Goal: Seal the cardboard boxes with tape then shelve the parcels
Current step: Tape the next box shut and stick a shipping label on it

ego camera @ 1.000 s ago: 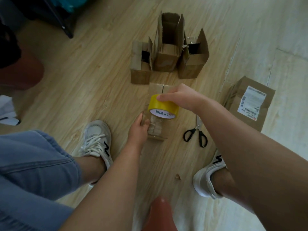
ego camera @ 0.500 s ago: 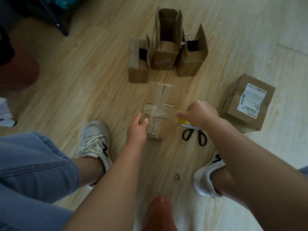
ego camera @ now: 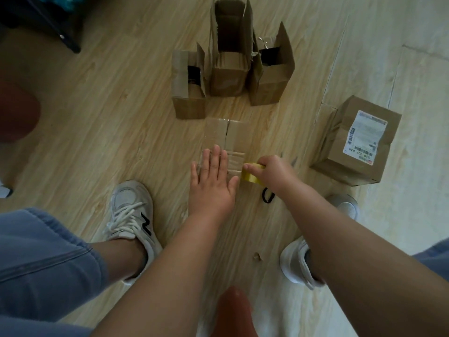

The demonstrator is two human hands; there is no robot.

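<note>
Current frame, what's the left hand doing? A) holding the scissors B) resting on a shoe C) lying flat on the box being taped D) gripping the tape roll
C: the left hand lies flat, fingers straight and spread, on top of the box, while the right hand grips the yellow tape roll at the box's right edge.

Black "N" on white sneaker [ego camera: 132, 211]
</note>
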